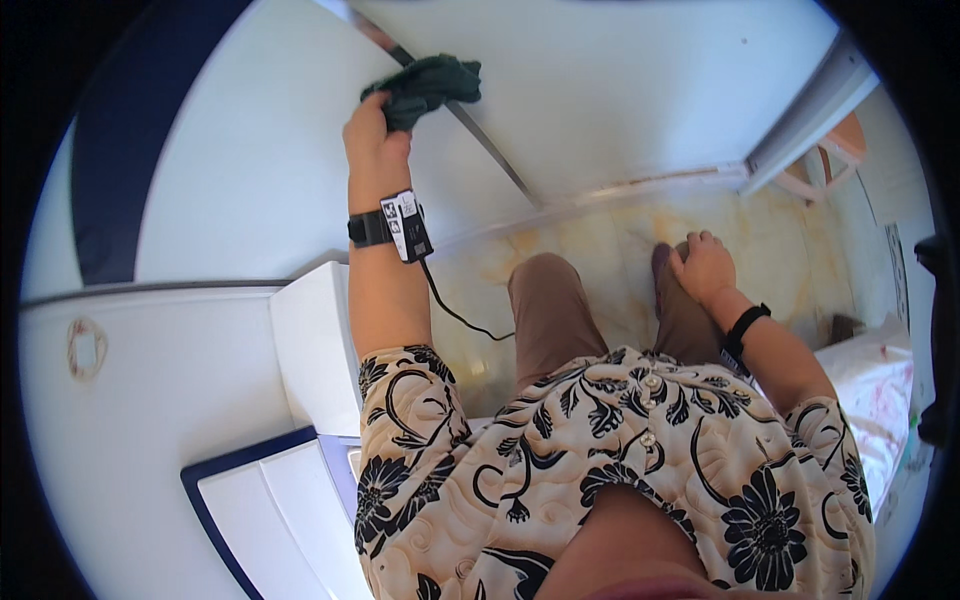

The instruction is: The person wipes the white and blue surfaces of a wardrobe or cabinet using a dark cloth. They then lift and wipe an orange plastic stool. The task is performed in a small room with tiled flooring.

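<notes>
My left hand [375,139] grips a bunched dark green cloth [439,86]. The cloth lies against a large white panel [615,97], across a narrow metallic strip [491,150] that runs down its face. My left arm is stretched forward, and a strapped device [406,225] with a black cable sits on that wrist. Over on the other side, my right hand [705,266] rests on my bent right knee, with nothing visible in it. Brown trousers [551,307] cover both legs.
Yellow-veined tile floor [472,375] lies below. A white box-like unit [315,345] and a white panel with dark blue edging [255,517] stand close on the left. A pinkish stool [832,161] is at far right, beyond a projecting white edge [814,116]. Pale fabric [874,382] lies beside my right arm.
</notes>
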Available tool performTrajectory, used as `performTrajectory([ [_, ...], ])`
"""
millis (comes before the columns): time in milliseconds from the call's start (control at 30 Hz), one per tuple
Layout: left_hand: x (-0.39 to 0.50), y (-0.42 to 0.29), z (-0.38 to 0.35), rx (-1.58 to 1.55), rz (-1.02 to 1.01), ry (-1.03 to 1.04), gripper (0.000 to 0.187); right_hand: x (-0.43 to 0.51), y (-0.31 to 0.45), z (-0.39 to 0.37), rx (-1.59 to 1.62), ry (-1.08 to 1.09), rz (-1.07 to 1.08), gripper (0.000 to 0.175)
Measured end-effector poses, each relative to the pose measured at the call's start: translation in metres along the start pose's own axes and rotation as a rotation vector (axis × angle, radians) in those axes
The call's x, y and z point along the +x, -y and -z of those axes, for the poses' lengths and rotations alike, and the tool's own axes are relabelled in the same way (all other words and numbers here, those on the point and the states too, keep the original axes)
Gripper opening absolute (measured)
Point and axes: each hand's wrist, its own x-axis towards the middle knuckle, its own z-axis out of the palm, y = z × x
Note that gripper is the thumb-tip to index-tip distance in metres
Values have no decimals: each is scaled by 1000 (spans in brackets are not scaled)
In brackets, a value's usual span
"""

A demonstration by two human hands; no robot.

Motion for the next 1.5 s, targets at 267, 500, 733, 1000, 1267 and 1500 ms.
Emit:
performTrajectory([
  [267, -30, -112, -59, 20, -864, 48, 14, -47, 17, -25, -79, 43, -17, 43],
  [500, -11, -80, -49, 896, -1416, -237, 28, -53, 27, 5, -65, 61, -30, 42],
  [733, -11, -27, -10, 920, -1423, -236, 28, -55, 36, 25, -34, 42, -65, 44],
  [1000, -25, -85, -31, 912, -1387, -264, 24, -71, 16, 12, -3, 26, -92, 43],
  [1267, -24, -168, -52, 926, -1491, -340, 29, -90, 17, -2, -46, 55, -91, 45],
  [1500, -31, -114, -43, 969, -1429, -271, 28, -96, 12, 16, -16, 26, -112, 44],
])
